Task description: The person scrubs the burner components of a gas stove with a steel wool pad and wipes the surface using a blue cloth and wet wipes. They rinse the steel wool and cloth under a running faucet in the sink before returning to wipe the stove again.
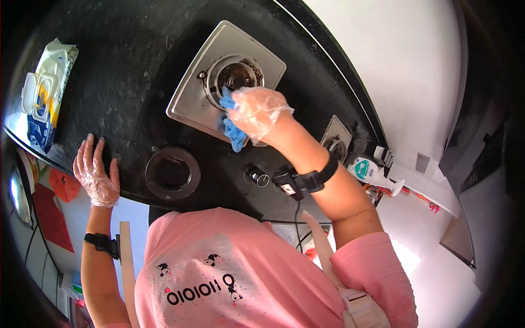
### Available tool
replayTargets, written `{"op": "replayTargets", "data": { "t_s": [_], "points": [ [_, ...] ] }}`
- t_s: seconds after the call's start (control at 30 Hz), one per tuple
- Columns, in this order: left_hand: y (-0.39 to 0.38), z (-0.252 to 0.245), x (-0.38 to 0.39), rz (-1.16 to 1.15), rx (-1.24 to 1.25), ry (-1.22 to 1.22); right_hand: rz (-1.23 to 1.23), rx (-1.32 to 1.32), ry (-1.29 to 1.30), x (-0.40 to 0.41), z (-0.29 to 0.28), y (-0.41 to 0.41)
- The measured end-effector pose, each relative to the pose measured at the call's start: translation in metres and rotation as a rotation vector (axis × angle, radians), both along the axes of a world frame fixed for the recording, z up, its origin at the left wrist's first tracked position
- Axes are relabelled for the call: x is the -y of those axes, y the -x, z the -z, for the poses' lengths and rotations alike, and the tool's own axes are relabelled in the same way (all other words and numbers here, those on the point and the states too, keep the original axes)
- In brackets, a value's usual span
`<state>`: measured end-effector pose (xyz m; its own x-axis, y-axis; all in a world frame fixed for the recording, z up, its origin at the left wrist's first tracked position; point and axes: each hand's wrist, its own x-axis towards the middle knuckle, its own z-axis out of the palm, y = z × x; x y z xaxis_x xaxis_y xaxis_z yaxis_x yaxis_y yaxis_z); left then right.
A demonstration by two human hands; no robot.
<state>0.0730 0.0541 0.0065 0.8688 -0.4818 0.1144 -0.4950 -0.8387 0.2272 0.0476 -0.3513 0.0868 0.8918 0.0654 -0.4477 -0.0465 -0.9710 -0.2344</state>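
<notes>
My right hand [260, 110], in a clear plastic glove, grips a crumpled blue cloth [234, 133]. The cloth rests against the front rim of a round gas burner [210, 90] and hangs over the near edge of its square stainless-steel plate [188, 96]. Dark brown residue marks the inside of the burner. My left hand [96, 172], also gloved, lies with fingers spread on the black cooktop surface [119, 98] at its front edge. It holds nothing. Between my hands, nearer my body, a dark ring [152, 176] lies flat.
A wet-wipes pack [51, 90] with its lid raised lies at far left. A control knob [258, 176] stands near the front. To the right are a second burner plate [330, 129] and a white spray bottle [369, 170]. A cable [297, 221] runs down from my right wrist device.
</notes>
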Motion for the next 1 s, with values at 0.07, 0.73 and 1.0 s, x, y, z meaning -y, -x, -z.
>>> {"op": "replayTargets", "data": {
  "t_s": [0.07, 0.73, 1.0],
  "points": [
    [0.0, -0.001, 0.0, 0.004, 0.004, -0.016, -0.064, 0.189, -0.111, 0.022, -0.008, 0.009],
    [-0.001, 0.0, 0.001, 0.068, 0.056, -0.049, 0.055, 0.339, -0.037, 0.056, 0.026, 0.063],
    [-0.003, 0.0, 0.001, 0.084, 0.065, -0.038, 0.552, 0.423, -0.042, 0.1, 0.058, -0.038]
  ]
}}
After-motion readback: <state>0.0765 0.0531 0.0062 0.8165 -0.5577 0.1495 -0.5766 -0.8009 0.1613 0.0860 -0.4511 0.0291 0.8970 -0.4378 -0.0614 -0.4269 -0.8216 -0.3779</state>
